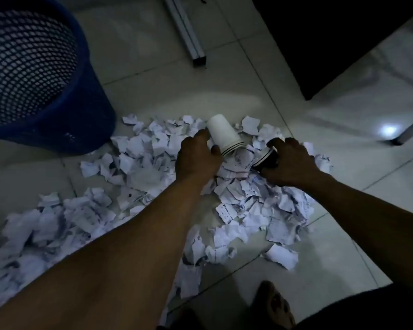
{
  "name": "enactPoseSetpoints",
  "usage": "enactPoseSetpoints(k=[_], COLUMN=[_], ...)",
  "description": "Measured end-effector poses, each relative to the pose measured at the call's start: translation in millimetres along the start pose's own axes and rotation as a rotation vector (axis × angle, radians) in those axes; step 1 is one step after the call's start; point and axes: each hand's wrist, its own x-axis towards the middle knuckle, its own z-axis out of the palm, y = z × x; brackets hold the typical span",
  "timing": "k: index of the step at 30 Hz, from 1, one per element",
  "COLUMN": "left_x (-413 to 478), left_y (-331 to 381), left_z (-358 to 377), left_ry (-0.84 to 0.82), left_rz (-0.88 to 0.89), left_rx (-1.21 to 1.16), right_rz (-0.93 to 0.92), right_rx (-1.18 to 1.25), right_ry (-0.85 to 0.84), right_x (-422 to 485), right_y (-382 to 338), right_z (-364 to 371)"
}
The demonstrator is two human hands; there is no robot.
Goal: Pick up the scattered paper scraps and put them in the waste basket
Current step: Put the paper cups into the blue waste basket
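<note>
Torn white paper scraps (138, 160) lie in a wide heap across the tiled floor, from the lower left to the middle right. A blue mesh waste basket (57, 110) stands at the upper left, just beyond the heap. My left hand (196, 158) is curled around a stack of white paper cups (224, 135) lying on its side on the scraps. My right hand (291, 163) grips a dark paper cup (266, 160), also on its side, right of the white stack. Both forearms cover part of the heap.
A metal table leg (188, 34) meets the floor at the top centre. A dark tabletop (332, 39) fills the upper right, and another leg (408, 132) stands at the right. My bare foot (274, 306) and dark clothing sit at the bottom right.
</note>
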Motion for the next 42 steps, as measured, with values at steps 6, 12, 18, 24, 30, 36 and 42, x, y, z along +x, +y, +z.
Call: enactPoseSetpoints(k=[6,12,18,24,30,36,42], left_x=[7.7,17.0,26.3,28.7,27.2,19.5,4.9], left_y=[18.1,21.8,20.0,27.4,24.4,14.5,1.8], left_z=[28.7,44.1,57.7,62.9,36.7,10.0,-26.9], left_ry=[-0.122,-0.139,-0.205,-0.13,-0.001,0.073,0.197], left_rz=[-0.006,-0.006,0.022,-0.019,-0.05,-0.121,-0.247], left_rx=[0.063,0.184,0.317,0.217,0.13,0.04,-0.119], right_rz=[-0.051,-0.132,-0.158,-0.146,-0.156,-0.236,-0.363], right_rx=[0.035,-0.02,-0.071,-0.108,-0.046,0.094,0.177], right_ry=[0.012,0.109,0.117,0.108,0.188,0.172,0.089], right_x=[-12.3,-22.9,-23.2,-19.4,-4.1,4.8,15.8], right_y=[25.6,33.9,34.3,36.4,17.1,-17.4,-67.5], right_z=[26.1,38.1,38.0,40.5,24.7,2.4,-12.3])
